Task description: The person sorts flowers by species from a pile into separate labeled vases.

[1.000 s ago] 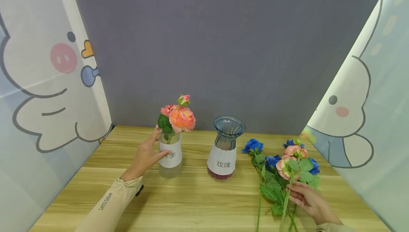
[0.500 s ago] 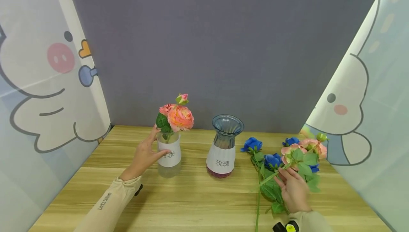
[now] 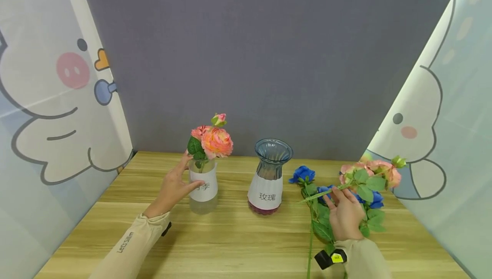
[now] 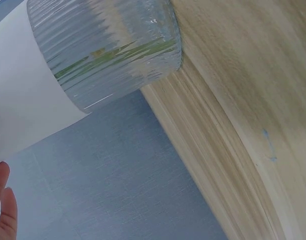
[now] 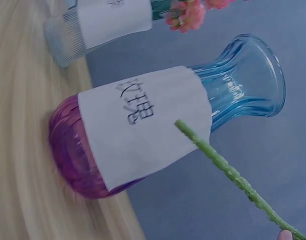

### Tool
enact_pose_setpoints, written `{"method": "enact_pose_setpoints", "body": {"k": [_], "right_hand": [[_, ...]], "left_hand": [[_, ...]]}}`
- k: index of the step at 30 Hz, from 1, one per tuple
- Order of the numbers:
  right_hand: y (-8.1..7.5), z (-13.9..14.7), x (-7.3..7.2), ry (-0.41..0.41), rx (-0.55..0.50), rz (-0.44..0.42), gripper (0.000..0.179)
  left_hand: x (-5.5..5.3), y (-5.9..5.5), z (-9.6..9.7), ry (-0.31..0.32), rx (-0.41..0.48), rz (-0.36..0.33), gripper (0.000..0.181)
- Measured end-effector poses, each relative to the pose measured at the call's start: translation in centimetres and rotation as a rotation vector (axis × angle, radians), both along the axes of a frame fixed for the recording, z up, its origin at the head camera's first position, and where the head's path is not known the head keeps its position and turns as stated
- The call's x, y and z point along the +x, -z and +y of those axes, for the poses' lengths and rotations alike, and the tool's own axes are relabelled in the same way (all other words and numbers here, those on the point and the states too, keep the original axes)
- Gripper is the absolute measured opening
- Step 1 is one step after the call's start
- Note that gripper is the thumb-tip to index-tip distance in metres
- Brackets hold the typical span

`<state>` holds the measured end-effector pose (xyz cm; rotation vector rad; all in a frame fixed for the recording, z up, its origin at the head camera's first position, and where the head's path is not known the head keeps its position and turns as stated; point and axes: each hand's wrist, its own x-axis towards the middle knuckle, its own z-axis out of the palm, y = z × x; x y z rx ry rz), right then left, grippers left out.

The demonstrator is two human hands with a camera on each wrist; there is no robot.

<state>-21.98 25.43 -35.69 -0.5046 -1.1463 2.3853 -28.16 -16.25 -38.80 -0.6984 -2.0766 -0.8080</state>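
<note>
My left hand (image 3: 174, 188) holds a clear glass vase (image 3: 203, 206) from its left side, thumb over the white paper label. Pink flowers (image 3: 217, 143) with a bud stand in that vase. In the left wrist view fingertips (image 4: 0, 175) show at the label's edge, and a green stem (image 4: 113, 56) is seen through the glass. My right hand (image 3: 347, 217) pinches the green stem of a pink flower spray (image 3: 390, 175) above the blue roses. The spray lies nearly level, blossoms to the right. In the right wrist view its stem end (image 5: 193, 136) overlaps the blue vase's label.
A blue-to-purple glass vase (image 3: 274, 153) with a flared rim and a lettered white label stands mid-table. Blue roses (image 3: 302, 174) with long leafy stems lie at the right on the wooden table (image 3: 238, 240). A grey backdrop (image 3: 246, 57) rises behind.
My right hand has lifted the pink spray and turned it from upright to nearly level, its stem end swinging left. The left hand stays at the clear vase.
</note>
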Motion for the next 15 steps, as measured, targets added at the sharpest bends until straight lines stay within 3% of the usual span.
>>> {"method": "enact_pose_setpoints", "body": {"k": [8, 15], "right_hand": [[-1.2, -2.0, -0.7, 0.028, -0.118, 0.056, 0.028], [-1.8, -5.6, -0.9, 0.006, -0.104, 0.158, 0.012]], "left_hand": [[-0.3, 0.3, -0.2, 0.013, -0.004, 0.023, 0.110], [-0.4, 0.4, -0.2, 0.017, 0.005, 0.027, 0.107]]}}
